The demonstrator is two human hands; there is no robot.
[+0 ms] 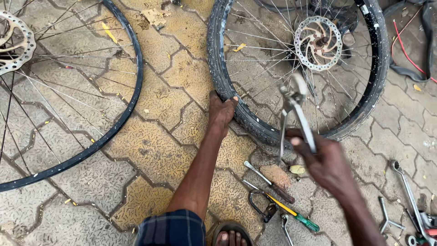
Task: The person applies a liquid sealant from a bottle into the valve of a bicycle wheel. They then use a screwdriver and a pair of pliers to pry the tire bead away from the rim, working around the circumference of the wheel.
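Note:
A bicycle wheel with a black knobby tyre [227, 86] and a silver disc rotor [317, 43] lies flat on the paving. My left hand [221, 111] presses on the tyre's near-left edge, fingers over the rubber. My right hand [325, 161] grips the handles of metal pliers [293, 107], raised above the tyre's near side and blurred by motion; the jaws point up over the spokes.
A bare black rim [129, 98] with spokes and rotor lies at left. Screwdrivers [291, 212], a black lever [261, 205] and a stone [275, 175] lie near my foot [231, 237]. Spanners [407, 191] sit at right. An inner tube [412, 68] and red cable lie top right.

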